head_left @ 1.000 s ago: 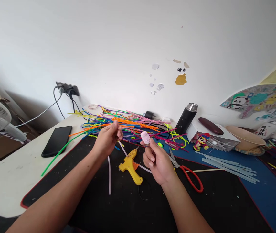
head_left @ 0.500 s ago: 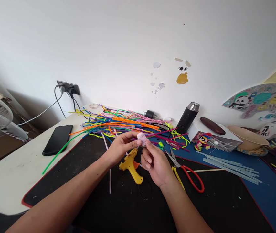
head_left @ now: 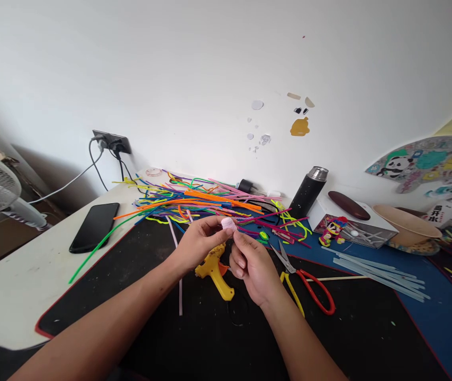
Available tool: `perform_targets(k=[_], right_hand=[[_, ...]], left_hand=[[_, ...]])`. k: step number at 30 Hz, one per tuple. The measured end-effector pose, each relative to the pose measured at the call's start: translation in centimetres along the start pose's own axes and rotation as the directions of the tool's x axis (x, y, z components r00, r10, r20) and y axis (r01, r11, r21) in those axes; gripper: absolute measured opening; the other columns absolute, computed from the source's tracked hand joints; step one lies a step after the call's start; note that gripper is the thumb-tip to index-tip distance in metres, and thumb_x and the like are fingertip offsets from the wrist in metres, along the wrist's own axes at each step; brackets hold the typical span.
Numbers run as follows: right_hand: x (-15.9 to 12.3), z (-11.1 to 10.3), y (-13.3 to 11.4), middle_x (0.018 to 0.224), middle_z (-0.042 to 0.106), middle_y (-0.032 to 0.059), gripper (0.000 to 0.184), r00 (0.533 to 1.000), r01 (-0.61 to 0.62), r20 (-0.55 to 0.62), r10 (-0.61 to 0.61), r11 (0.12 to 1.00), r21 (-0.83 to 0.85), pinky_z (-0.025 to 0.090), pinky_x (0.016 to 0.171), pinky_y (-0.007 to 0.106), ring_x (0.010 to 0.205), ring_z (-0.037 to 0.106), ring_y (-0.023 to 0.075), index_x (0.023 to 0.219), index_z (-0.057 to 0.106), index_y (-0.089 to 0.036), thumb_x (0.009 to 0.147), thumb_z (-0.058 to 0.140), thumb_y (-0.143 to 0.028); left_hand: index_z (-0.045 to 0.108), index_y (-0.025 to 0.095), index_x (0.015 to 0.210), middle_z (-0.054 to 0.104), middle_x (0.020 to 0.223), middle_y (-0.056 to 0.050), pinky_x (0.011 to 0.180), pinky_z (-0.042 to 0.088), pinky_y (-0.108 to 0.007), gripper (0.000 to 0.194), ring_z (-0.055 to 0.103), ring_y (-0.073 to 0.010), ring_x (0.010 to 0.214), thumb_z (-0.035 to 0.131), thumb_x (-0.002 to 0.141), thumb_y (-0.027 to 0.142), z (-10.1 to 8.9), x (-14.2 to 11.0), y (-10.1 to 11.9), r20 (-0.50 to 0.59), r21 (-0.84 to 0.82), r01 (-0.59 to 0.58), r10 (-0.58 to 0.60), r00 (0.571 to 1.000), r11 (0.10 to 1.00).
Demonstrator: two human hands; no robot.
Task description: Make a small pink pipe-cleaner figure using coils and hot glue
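A small pale pink coil (head_left: 228, 224), looking like wound pipe cleaner, is pinched between both hands above the black mat (head_left: 194, 344). My left hand (head_left: 202, 241) grips its left side with thumb and fingers. At its lower right, my right hand (head_left: 252, 259) holds it between thumb and forefinger, the other fingers curled. Just below the hands lies a yellow glue gun (head_left: 218, 278), its nozzle end hidden behind my left hand. A pale pink pipe cleaner (head_left: 180, 296) stretches over the mat left of the gun. Scissors (head_left: 289, 266) with a red handle rest right of my right hand.
Many coloured pipe cleaners (head_left: 206, 196) are heaped along the wall. A phone (head_left: 95, 227) lies at left. A black flask (head_left: 309, 190), a white box (head_left: 377, 225), a small colourful figure (head_left: 332, 231) and translucent glue sticks (head_left: 380, 275) occupy the right side.
My left hand has come in from the left, closed on the pink coil and joined my right hand. The coil has shifted slightly left and is now partly covered by fingers.
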State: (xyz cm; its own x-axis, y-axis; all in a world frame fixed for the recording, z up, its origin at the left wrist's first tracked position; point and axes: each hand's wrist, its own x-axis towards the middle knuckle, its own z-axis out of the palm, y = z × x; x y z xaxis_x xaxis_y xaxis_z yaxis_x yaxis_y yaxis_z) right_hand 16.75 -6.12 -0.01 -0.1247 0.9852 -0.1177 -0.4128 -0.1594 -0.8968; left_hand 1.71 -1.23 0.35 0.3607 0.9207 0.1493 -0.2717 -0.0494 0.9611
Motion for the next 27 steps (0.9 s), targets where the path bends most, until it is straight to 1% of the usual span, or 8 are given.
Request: perform_targets(k=[7,11,14,17,22,24,27], right_hand=[[-0.12,0.08,0.24,0.05,0.037,-0.0107,0.046,1.0,-0.002,0.011,0.002,1.0,-0.013,0.018,0.042,0.023,0.039,0.033,0.0057,0.074,0.055,-0.02,0.084,0.081,-0.057],[-0.12,0.04,0.32,0.05,0.037,-0.0104,0.048,1.0,-0.006,0.018,0.006,1.0,-0.013,0.018,0.042,0.024,0.039,0.033,0.0059,0.072,0.053,-0.02,0.084,0.08,-0.057],[-0.11,0.03,0.29,0.05,0.037,-0.0104,0.047,1.0,-0.004,0.016,0.004,1.0,-0.012,0.017,0.042,0.024,0.039,0.033,0.0061,0.072,0.053,-0.02,0.084,0.08,-0.057],[-0.14,0.1,0.14,0.05,0.037,-0.0107,0.046,1.0,0.0,0.016,0.0,1.0,-0.001,0.017,0.043,0.024,0.039,0.032,0.0061,0.072,0.053,-0.02,0.084,0.081,-0.055],[-0.14,0.07,0.02,0.049,0.037,-0.0104,0.049,1.0,0.002,0.022,-0.003,1.0,0.029,0.018,0.044,0.025,0.039,0.032,0.0058,0.069,0.05,-0.02,0.086,0.08,-0.054],[-0.1,-0.06,0.07,0.05,0.037,-0.0106,0.048,1.0,0.003,0.018,-0.004,0.998,0.055,0.019,0.044,0.025,0.04,0.032,0.0057,0.069,0.049,-0.02,0.087,0.079,-0.054],[-0.06,-0.21,0.17,0.05,0.037,-0.0108,0.048,1.0,0.0,0.016,-0.001,0.997,0.077,0.019,0.044,0.025,0.04,0.032,0.0058,0.07,0.049,-0.021,0.087,0.08,-0.054]], left_hand=[[0.08,0.018,0.087,0.077,0.083,-0.004,0.084,0.052,-0.032,0.033,0.068,-0.0213,0.083,0.093,0.069,0.041,0.09,0.09,0.02,-0.023,-0.02,0.002,-0.002,1.0,1.0],[0.081,0.018,0.086,0.077,0.083,-0.004,0.083,0.052,-0.031,0.03,0.068,-0.0206,0.081,0.093,0.069,0.039,-0.08,0.13,-0.09,-0.02,-0.028,0.01,-0.01,1.0,1.0],[0.082,0.019,0.089,0.077,0.084,-0.004,0.085,0.052,-0.032,0.03,0.069,-0.0218,0.084,0.092,0.071,0.04,-0.22,0.19,-0.26,-0.009,-0.042,0.015,-0.016,1.0,0.999],[0.082,0.019,0.091,0.078,0.089,-0.006,0.091,0.052,-0.035,0.032,0.07,-0.0238,0.091,0.091,0.073,0.043,-0.27,0.28,-0.35,0.007,-0.073,0.038,-0.037,0.999,0.997],[0.081,0.018,0.104,0.078,0.106,-0.011,0.095,0.05,-0.036,0.046,0.069,-0.0259,0.101,0.086,0.077,0.054,-0.41,0.47,-0.54,0.059,-0.183,0.085,-0.075,0.995,0.979],[0.081,0.018,0.107,0.077,0.107,-0.011,0.094,0.05,-0.036,0.047,0.069,-0.0252,0.098,0.088,0.075,0.052,-0.55,0.53,-0.65,0.062,-0.218,0.09,-0.078,0.995,0.972],[0.081,0.018,0.102,0.077,0.1,-0.01,0.09,0.051,-0.034,0.042,0.068,-0.0238,0.091,0.09,0.074,0.047,-0.7,0.56,-0.76,0.056,-0.215,0.083,-0.072,0.996,0.973]])
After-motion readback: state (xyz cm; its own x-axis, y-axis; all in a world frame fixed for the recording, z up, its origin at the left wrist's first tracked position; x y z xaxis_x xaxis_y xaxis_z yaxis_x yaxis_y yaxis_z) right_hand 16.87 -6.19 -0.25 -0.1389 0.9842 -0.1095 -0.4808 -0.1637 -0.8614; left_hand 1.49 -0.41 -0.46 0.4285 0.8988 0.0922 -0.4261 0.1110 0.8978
